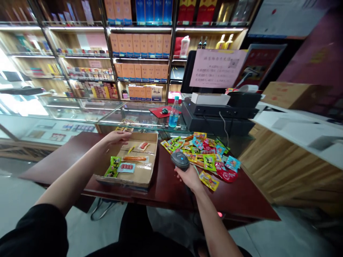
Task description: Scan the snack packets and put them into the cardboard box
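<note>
My right hand (189, 177) is wrapped round the handle of a dark barcode scanner (180, 160), whose head carries a small blue light. Above the far left corner of a shallow cardboard box (146, 179), my left hand (118, 137) has its fingers stretched to the right, with nothing visible in them. Inside the box lie a long sausage packet (134, 159), a green snack packet (114, 166), a packet of small red sausages (127, 167), a similar one (143, 145) and a small yellow item (131, 149). To the scanner's right spreads a pile of colourful snack packets (209, 162).
Box and pile sit on a dark red-brown table (166, 192). Behind it, a blue bottle (174, 113) and a mouse (164, 111) on a red mat stand on the glass counter (107, 114). A cash register with a monitor (189, 71) is at the right. Stocked shelves line the wall.
</note>
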Demonstrator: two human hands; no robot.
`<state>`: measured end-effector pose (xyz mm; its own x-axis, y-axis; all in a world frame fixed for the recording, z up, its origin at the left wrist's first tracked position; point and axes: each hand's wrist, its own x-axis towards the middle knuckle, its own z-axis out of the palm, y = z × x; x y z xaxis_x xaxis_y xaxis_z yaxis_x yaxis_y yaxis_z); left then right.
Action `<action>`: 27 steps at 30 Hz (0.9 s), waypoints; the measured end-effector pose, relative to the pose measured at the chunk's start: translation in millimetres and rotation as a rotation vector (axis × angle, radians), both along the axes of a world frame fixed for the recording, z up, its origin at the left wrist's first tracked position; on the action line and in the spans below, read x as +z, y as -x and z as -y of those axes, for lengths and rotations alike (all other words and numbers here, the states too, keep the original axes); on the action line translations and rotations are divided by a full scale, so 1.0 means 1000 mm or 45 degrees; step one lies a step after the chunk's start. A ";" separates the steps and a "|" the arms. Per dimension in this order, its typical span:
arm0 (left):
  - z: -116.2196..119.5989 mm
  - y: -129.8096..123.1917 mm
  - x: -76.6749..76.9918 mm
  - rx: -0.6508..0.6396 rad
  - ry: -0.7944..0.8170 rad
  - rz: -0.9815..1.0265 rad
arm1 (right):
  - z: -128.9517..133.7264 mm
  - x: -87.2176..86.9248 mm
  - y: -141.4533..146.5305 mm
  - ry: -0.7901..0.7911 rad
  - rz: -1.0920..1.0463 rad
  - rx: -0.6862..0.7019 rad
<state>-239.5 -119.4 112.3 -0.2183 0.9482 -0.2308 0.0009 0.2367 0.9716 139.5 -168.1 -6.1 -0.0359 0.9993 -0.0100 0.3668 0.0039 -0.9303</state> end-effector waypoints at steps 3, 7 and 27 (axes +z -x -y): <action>0.005 0.001 -0.003 -0.052 0.063 -0.003 | 0.003 0.005 0.005 0.012 0.012 0.015; -0.007 -0.031 -0.015 -0.239 0.073 -0.058 | 0.008 0.009 -0.002 -0.012 -0.008 -0.031; -0.061 -0.250 -0.116 -1.008 -0.477 -1.322 | 0.038 0.002 -0.066 0.041 -0.049 -0.371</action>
<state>11.0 -58.3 -3.3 0.4957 0.8685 0.0027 0.7772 -0.4450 0.4449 205.3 -205.7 -4.3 0.2519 0.9666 -0.0462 0.3127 -0.1265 -0.9414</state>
